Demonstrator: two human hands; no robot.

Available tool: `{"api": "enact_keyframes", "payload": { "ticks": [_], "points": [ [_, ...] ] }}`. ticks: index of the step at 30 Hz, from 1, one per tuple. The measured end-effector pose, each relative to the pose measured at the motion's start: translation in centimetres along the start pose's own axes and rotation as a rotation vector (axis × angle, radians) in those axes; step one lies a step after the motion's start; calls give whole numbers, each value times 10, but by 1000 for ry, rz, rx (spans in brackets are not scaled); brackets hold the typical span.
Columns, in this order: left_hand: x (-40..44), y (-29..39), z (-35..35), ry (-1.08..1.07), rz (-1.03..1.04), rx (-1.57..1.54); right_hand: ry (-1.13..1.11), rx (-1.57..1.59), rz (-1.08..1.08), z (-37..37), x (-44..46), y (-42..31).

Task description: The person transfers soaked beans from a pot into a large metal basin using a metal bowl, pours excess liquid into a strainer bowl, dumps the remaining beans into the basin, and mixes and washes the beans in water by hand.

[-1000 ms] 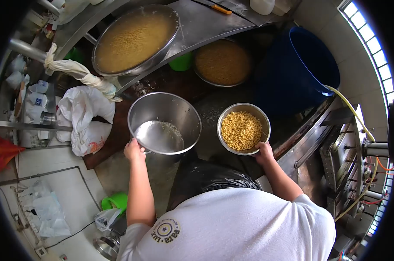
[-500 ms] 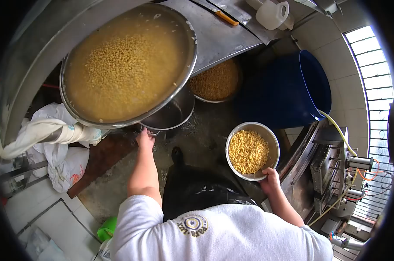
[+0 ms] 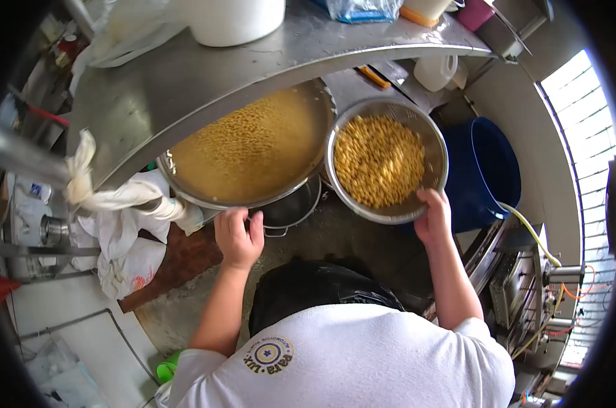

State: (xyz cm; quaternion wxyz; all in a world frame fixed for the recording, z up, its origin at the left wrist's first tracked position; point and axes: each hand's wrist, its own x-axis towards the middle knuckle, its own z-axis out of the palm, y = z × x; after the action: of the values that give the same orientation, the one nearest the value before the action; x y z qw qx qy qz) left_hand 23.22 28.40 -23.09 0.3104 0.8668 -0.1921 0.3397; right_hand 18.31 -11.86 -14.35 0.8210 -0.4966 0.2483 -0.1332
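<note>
My right hand (image 3: 434,219) grips the near right rim of a metal bowl (image 3: 436,153), raised and tilted toward me. Wet yellow soybeans (image 3: 379,161) lie in it; the far wall seems to have small holes. Left of the bowl, a wide metal basin (image 3: 253,202) holds more beans under cloudy water, its far side hidden by a shelf. My left hand (image 3: 238,238) is just below the basin's near rim, thumb apart from the bent fingers, holding nothing visible. Whether the fingertips touch the rim I cannot tell. Below the basin stands a deep metal pot (image 3: 298,212) with a side handle.
A steel shelf (image 3: 185,88) juts over the basin, bearing a white container (image 3: 236,20). A blue barrel (image 3: 461,177) stands to the right, with a hose and machinery (image 3: 519,279) nearby. At left are white sacks (image 3: 128,262) and a cloth-wrapped bar (image 3: 131,194).
My right hand has lifted the bowl of soybeans up beside the basin. My left hand has let go of the pot's handle. The view has shifted, bringing the shelf into sight.
</note>
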Motion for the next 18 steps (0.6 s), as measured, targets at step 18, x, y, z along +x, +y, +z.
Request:
{"api": "enact_keyframes", "payload": {
  "ticks": [18],
  "points": [
    [70,-40,37,-4,-433,384,-416,-1283,-1057,293,143,15]
  ]
}}
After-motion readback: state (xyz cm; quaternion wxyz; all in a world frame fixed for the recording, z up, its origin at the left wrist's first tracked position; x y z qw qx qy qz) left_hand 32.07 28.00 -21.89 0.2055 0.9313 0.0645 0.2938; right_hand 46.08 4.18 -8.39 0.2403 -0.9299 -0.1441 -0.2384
